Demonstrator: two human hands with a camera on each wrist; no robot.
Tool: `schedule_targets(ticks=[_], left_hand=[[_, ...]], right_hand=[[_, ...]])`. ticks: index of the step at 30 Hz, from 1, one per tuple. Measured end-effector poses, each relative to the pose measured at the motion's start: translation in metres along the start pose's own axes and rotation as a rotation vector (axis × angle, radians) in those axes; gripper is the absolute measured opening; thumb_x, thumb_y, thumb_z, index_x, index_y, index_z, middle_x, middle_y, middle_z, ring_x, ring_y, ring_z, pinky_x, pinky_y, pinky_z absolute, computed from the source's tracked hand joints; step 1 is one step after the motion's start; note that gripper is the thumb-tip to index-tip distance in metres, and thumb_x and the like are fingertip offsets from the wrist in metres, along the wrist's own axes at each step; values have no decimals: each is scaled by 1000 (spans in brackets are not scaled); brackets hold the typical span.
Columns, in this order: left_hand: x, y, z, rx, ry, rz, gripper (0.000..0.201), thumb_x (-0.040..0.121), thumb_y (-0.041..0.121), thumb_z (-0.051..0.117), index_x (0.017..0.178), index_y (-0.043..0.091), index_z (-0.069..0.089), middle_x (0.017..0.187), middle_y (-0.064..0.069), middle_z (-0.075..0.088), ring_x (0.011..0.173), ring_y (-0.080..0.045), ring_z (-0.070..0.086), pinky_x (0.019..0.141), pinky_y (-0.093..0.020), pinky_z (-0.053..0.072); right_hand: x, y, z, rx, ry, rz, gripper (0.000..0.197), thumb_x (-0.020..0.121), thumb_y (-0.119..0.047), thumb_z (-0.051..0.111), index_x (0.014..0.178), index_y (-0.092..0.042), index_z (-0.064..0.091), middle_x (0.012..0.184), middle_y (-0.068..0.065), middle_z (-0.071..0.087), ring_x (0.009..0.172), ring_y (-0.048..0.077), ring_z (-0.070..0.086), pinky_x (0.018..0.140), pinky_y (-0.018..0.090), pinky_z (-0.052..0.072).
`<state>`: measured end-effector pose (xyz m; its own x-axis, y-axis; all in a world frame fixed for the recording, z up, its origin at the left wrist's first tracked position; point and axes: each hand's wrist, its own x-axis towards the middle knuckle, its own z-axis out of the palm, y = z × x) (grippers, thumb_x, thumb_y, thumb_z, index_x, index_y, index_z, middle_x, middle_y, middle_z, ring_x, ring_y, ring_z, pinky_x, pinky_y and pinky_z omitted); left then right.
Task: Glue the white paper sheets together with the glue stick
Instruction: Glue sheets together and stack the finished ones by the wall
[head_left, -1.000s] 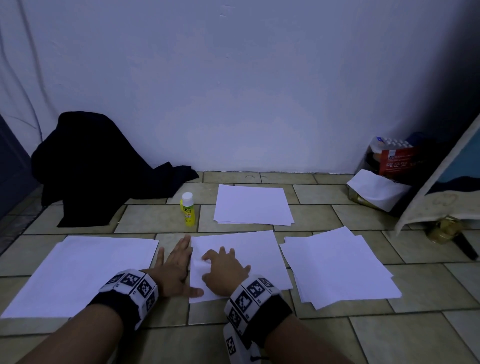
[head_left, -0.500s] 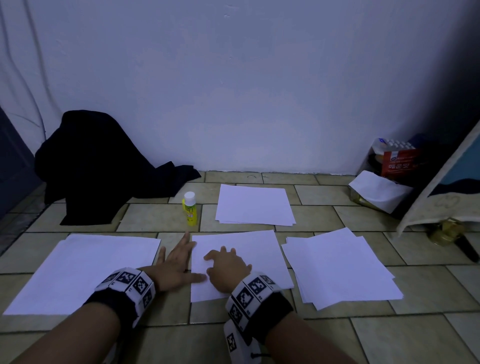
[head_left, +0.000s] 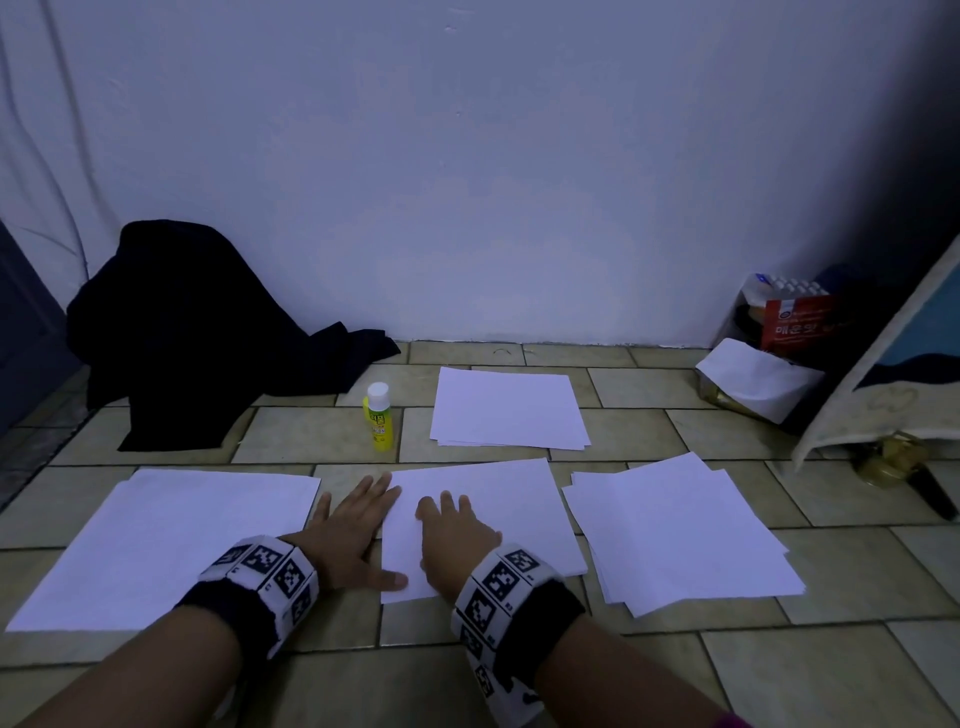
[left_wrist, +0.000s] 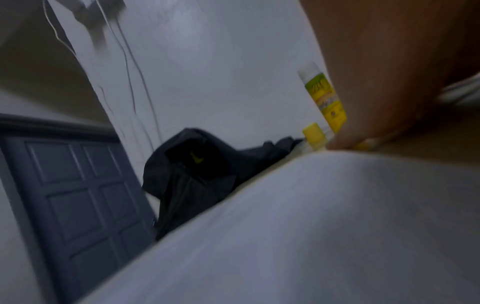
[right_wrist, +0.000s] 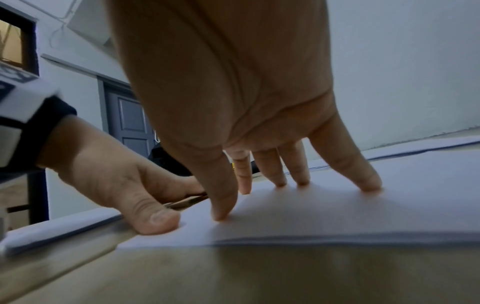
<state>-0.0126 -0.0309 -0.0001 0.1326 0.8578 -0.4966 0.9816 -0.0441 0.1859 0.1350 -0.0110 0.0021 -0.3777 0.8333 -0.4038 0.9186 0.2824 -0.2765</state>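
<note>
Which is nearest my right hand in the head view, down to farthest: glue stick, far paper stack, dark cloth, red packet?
From the right hand:
1. Glue stick, ahead and left.
2. Far paper stack, straight ahead; nearly level with the glue.
3. Dark cloth, far left.
4. Red packet, far right corner.

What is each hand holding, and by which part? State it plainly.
Nothing is gripped. The right hand presses its fingertips on the middle paper sheet; the left hand lies flat at its left edge. The glue stick stands untouched.

Black wristbands (head_left: 223, 608), white checker-marker blocks (head_left: 265, 564), both wrists.
</note>
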Motion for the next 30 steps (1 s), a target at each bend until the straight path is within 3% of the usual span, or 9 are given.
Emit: schedule_targets(ticks=[4, 6, 8, 10, 12, 15, 21, 27, 30], left_hand=[[2, 4, -4, 151, -37, -24, 115, 82, 67, 56, 152, 12, -17, 158, -4, -25, 146, -20, -21, 118, -49, -2], [3, 5, -5, 187, -51, -28, 117, 81, 68, 55, 151, 8, -17, 158, -6, -25, 146, -21, -21, 118, -49, 0], [4, 5, -6, 192, -67, -29, 121, 77, 74, 52, 151, 6, -17, 158, -7, -25, 146, -20, -20, 118, -49, 1], [5, 3, -5, 185, -84, -35, 126, 70, 81, 45, 150, 7, -18, 157, -6, -26, 147, -19, -20, 118, -49, 2], [6, 2, -4, 170, -83, -36, 122, 76, 75, 51, 150, 7, -20, 157, -5, -28, 147, -18, -20, 118, -49, 2], [6, 3, -5, 169, -88, -34, 120, 81, 68, 56, 149, 7, -21, 157, -5, -28, 147, -17, -19, 119, -49, 0], [5, 2, -5, 145, -86, -27, 119, 81, 67, 57, 149, 9, -23, 156, -3, -30, 146, -16, -21, 118, -49, -2], [2, 2, -6, 182, -41, -19, 120, 79, 66, 61, 152, 10, -16, 159, -4, -22, 148, -18, -14, 119, -48, 0], [-1, 7, -12, 289, 2, -25, 117, 72, 72, 62, 153, 9, 5, 161, -6, 1, 148, -23, 6, 118, -55, 4]], right_hand=[[-1, -14, 0, -86, 33, 50, 43, 94, -11, 49, 134, -13, 33, 141, 14, 31, 130, 31, 31, 99, 50, 41], [3, -25, -1, -78, 80, 106, 40, 95, -14, 49, 132, -12, 36, 137, 13, 35, 125, 31, 36, 98, 50, 39], [10, -27, -3, -79, 97, 61, 48, 96, -24, 50, 138, -14, 30, 146, 9, 27, 134, 30, 28, 105, 52, 29], [20, -18, -6, -148, -5, -45, 74, 93, -40, 54, 150, -16, 12, 159, 5, 3, 146, 25, 3, 114, 54, 11], [25, -1, -13, -162, -119, -65, 96, 87, -55, 57, 152, -18, -3, 160, 1, -13, 147, 20, -10, 116, 53, -1], [25, 26, -27, -144, -168, 11, 114, 78, -65, 62, 152, -16, -11, 159, 2, -17, 147, 19, -10, 116, 53, -3], [18, 69, -40, -128, -167, 216, 137, 67, -71, 67, 146, -3, -22, 157, 10, -21, 147, 25, -12, 118, 50, 5], [18, 58, -40, -170, -111, 231, 136, 64, -67, 72, 148, 3, -9, 157, 21, -10, 147, 34, -3, 119, 45, 10], [9, 55, -39, -256, -27, 221, 123, 61, -71, 71, 146, -3, 12, 152, 20, 10, 141, 35, 14, 113, 49, 23]])
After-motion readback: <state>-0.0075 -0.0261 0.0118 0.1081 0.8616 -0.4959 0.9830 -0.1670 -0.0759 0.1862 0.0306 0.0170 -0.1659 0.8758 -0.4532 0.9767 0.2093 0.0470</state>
